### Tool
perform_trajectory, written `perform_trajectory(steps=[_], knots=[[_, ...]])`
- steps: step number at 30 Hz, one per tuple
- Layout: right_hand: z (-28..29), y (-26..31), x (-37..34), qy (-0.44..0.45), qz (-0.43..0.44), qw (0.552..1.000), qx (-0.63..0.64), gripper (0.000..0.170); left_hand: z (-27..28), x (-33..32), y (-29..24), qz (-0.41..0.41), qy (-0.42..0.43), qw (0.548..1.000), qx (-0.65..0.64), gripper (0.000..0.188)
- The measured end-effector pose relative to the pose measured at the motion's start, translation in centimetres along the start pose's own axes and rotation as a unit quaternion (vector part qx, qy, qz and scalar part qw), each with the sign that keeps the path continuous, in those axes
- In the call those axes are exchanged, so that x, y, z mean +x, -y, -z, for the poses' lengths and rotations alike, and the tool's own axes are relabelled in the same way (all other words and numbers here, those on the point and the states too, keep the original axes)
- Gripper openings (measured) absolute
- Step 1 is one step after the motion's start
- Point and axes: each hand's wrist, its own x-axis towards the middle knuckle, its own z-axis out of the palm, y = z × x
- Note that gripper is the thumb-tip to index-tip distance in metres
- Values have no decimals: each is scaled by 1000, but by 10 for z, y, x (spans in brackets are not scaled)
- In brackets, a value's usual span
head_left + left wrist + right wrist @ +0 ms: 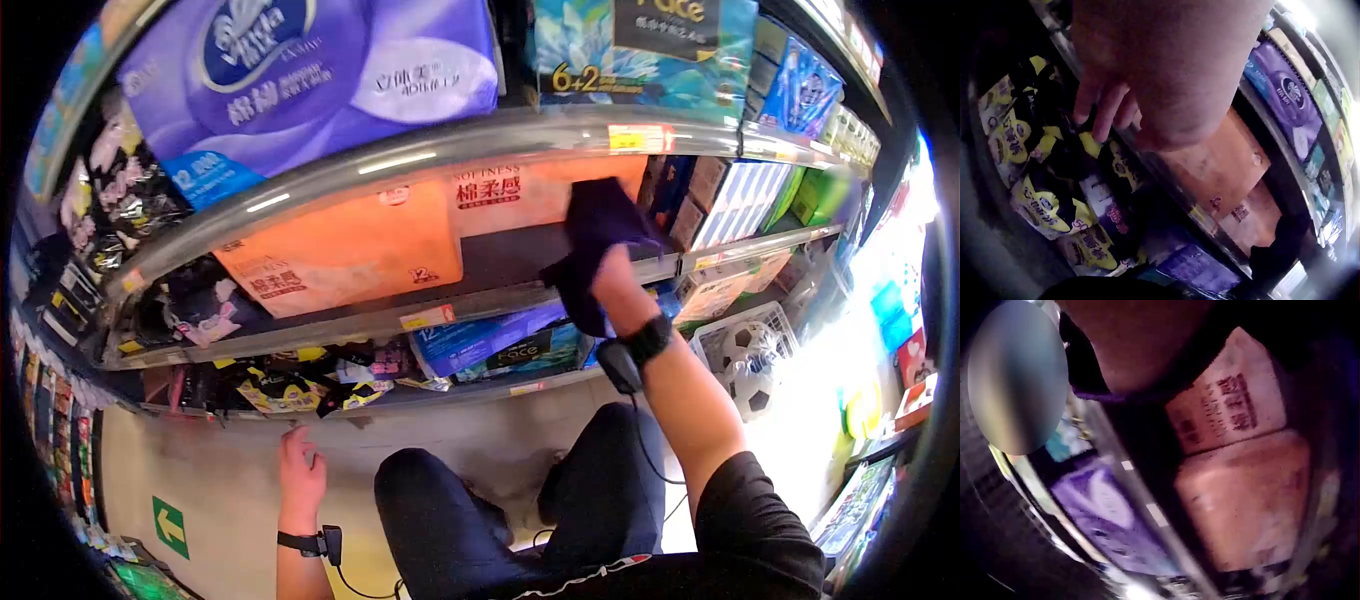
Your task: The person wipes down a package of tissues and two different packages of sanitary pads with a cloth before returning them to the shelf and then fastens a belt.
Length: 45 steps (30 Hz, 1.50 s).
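Note:
A dark purple cloth wraps about my right hand, which holds it at the middle shelf. The cloth hides the fingers, and part of it hangs over the shelf's front edge. Beside and behind it are orange tissue packs. In the right wrist view the cloth shows as a dark mass below the wrist. Lower down, my left hand hangs with loosely bent fingers in front of the bottom shelf. Black-and-yellow packets lie close by that hand; it holds nothing.
Large purple and teal tissue packs fill the upper shelf. Its metal front rail curves across the view. To the right, a white basket holds soccer balls. My knees are just before the bottom shelf.

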Motion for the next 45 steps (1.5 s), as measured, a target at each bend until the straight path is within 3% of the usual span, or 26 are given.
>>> perform_trajectory(steps=[1,2,3,4,5,9,13,15,17,19,21,23,25,26,27,29,31,33,35,37,39,40,41,43,44,45], knots=[[-42,8,9,39,36,996,-72,29,-9,11,-6,-10,23,999,24,45],[-59,12,-1,-206,187,935,-222,22,-20,20,-10,-20,43,998,48,43],[-62,11,2,-206,186,934,-226,22,-29,34,-15,-23,43,998,45,43],[-57,8,4,32,168,985,-26,23,-36,47,-20,-121,125,976,131,39],[-57,4,6,270,130,936,183,28,-40,55,-25,-215,209,929,216,34],[-36,-20,16,275,90,931,221,20,-56,65,-54,-256,413,860,156,22],[20,-42,-16,299,-59,890,340,24,-23,77,-140,-355,475,797,119,13],[51,-39,-53,322,-34,786,527,35,-25,83,-149,-380,520,750,148,12],[101,-29,-77,437,-63,722,533,36,3,85,-198,-382,525,739,180,13],[175,-30,-80,497,-69,691,521,32,29,93,-247,-356,526,773,2,14],[244,-39,-70,550,12,677,488,25,60,105,-296,-272,606,746,-57,16],[303,-50,-70,582,-56,587,561,21,95,121,-337,-243,632,732,-78,18],[362,-55,-49,639,-122,487,583,14,126,132,-373,-148,730,656,-121,19],[377,-49,-51,598,-116,501,615,12,139,135,-382,-141,766,614,-125,23],[388,-45,-53,556,-110,512,646,10,152,136,-390,-137,770,610,-126,23],[402,-44,-43,503,-83,539,671,7,173,143,-407,-242,741,612,-137,29],[417,-42,-31,460,-114,576,666,7,186,156,-422,-229,776,576,-117,29],[437,-53,-12,454,-145,559,679,8,194,158,-426,-300,734,595,-134,25],[452,-66,1,469,-181,501,705,7,200,156,-430,-261,729,616,-144,22],[457,-72,2,467,-175,484,719,9,204,152,-428,-165,746,627,-154,19],[455,-74,-3,508,-167,444,719,9,201,147,-424,-190,719,643,-183,15],[454,-76,-7,591,-260,349,679,12,202,144,-427,-110,719,666,-164,14],[452,-75,-14,579,-359,260,684,13,202,143,-430,-30,713,685,-145,14],[446,-67,-7,574,-452,295,616,13,199,141,-428,-9,726,673,-142,21],[439,-61,-14,584,-394,435,561,13,198,141,-427,-56,725,670,-151,24],[433,-56,-17,581,-390,441,562,13,196,142,-427,-105,720,667,-160,28]])
